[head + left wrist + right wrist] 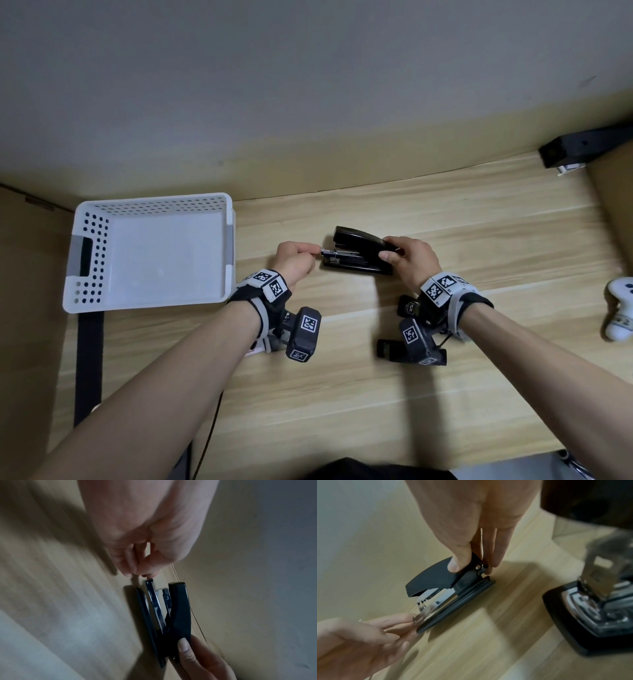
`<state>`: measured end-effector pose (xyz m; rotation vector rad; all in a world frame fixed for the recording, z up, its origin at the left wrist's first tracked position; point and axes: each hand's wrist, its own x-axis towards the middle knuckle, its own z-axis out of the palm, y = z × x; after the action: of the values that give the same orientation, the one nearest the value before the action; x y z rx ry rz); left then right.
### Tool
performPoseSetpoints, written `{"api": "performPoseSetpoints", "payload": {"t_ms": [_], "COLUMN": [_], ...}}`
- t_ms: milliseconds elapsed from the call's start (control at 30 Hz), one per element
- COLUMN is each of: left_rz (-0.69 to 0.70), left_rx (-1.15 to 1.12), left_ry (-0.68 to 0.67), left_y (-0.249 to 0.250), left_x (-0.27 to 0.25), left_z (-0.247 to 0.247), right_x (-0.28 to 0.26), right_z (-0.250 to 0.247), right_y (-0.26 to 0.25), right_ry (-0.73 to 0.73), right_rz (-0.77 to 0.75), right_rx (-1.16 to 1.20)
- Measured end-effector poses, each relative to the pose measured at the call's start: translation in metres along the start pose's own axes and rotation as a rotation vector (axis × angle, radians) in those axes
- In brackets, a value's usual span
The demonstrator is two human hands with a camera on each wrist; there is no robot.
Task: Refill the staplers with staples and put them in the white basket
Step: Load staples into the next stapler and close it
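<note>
A black stapler [359, 253] [178, 608] [436, 577] lies on the wooden table with its top cover raised and the metal magazine [154, 601] [435, 605] exposed. My right hand [390, 255] [471, 565] grips its hinged rear end, thumb on the cover. My left hand [317, 251] [139, 575] [409, 623] pinches the front tip of the magazine with curled fingers. I cannot tell whether staples lie in the magazine. The white perforated basket [154, 200] stands at the left with nothing in it.
A second black stapler [583, 615] [407, 308] stands opened just under my right wrist. Another black stapler-like object [568, 150] sits at the far right by the wall. A white controller [620, 308] lies at the right edge. A black strap [89, 359] runs below the basket.
</note>
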<state>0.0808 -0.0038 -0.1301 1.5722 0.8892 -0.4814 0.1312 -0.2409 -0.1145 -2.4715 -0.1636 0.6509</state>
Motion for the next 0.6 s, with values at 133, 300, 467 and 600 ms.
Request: {"api": "performPoseSetpoints", "payload": {"t_ms": [133,300,467,600], "left_rz": [-0.016,-0.041,-0.130,-0.168], "left_rx": [0.041,0.057,0.076,0.091], "left_ry": [0.006,-0.008,-0.041,-0.021], "left_y": [0.009,0.009,0.004,0.001], "left_x": [-0.006,-0.014,-0.021,-0.026], "left_z": [0.002,0.009,0.013,0.015], "right_x": [0.002,0.000,-0.004,-0.008], "right_z": [-0.003,-0.005,-0.001,0.003], "right_y": [-0.004,-0.001,0.004,0.007], "right_ry": [0.017,0.017,-0.005,0.006], "right_rz": [0.005,0.004,-0.009,-0.005], "right_rx": [0.025,0.038,-0.015,-0.060]}}
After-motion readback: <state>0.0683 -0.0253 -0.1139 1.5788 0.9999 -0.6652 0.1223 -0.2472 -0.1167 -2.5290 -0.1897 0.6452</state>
